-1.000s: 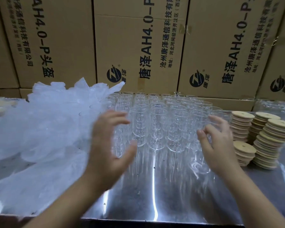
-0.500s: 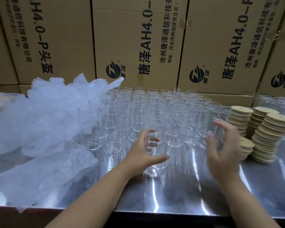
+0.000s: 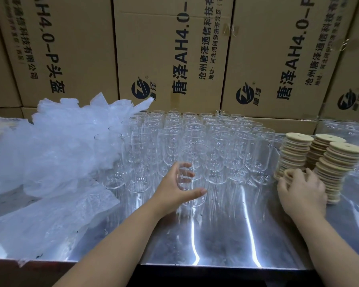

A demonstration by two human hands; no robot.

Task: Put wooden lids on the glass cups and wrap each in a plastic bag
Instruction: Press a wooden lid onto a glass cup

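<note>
Two jobs run at once: the left hand [image 3: 174,187] curls round a front-row cup [image 3: 195,154], likely steadying it on the surface [image 3: 216,235], while the right hand [image 3: 301,191] pinches a lid [image 3: 286,174] beside the stacks [image 3: 294,150] just ahead, bags [image 3: 66,141] heaped to the left hand's left

Single head-worn wide-angle view, looking forward and down, close over steel table [image 3: 226,241], glass cups [image 3: 195,139] centred, facing stacked cartons [image 3: 71,42] behind.
</note>
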